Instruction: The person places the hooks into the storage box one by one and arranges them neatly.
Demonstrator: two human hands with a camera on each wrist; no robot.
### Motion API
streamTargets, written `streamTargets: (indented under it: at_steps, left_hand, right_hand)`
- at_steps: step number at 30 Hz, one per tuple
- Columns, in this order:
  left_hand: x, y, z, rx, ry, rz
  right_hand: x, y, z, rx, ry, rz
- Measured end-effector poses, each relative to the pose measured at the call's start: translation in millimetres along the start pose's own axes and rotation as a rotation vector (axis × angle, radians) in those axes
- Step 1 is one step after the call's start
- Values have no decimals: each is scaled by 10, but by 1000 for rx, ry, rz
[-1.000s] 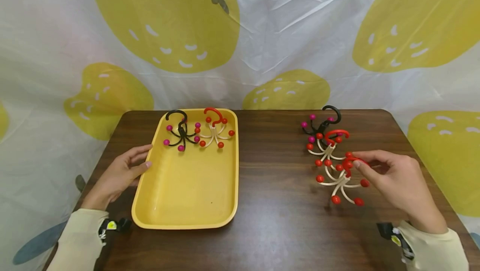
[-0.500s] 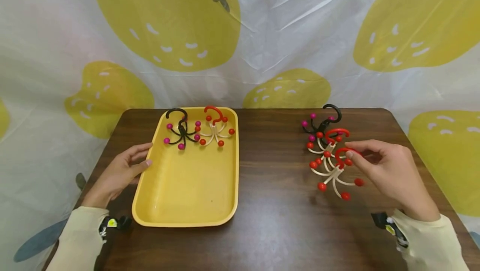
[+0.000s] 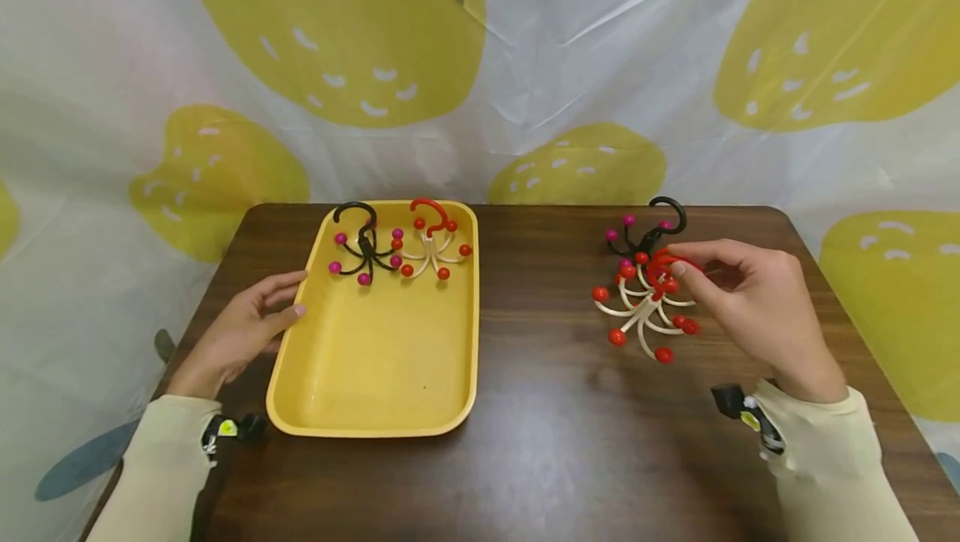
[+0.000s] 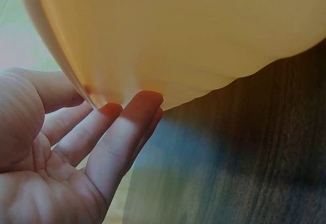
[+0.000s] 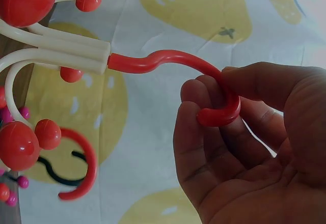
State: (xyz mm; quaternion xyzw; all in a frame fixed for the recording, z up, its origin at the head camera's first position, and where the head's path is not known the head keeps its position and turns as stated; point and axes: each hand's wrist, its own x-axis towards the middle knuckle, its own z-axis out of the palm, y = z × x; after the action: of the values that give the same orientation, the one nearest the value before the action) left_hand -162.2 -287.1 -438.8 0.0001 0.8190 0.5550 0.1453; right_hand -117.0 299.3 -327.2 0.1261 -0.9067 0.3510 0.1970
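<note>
My right hand (image 3: 757,313) pinches the red hook of a white multi-arm hanger (image 3: 641,313) with red balls on its arm ends. It hangs over the right of the table, and in the head view it overlaps another red-and-white hanger (image 5: 90,163) behind it. Just beyond stands a black hanger (image 3: 647,240) with magenta balls. On the left, my left hand (image 3: 247,329) grips the left rim of a yellow tray (image 3: 375,375), thumb over the edge and fingers against the outer wall. At the tray's far end sit a black hanger (image 3: 367,248) and a red-and-white hanger (image 3: 431,250).
A brown wooden table (image 3: 555,442) lies under everything. Its far edge meets a white curtain (image 3: 570,50) printed with yellow fruit. The tray's raised rim faces the right-hand hangers across a stretch of tabletop.
My right hand has moved left and away from me, carrying the red-and-white hanger up to the others at the right. My left hand keeps its hold on the tray.
</note>
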Motion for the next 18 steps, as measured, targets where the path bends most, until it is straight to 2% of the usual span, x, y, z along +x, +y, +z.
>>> streamTargets:
  at_steps: [5, 18]
  left_hand:
    - [-3, -1, -1, 9, 7, -8]
    - [-10, 17, -10, -2, -3, -3]
  right_hand:
    - [103, -81, 84, 35, 4, -28]
    - [335, -339, 325, 116, -49, -13]
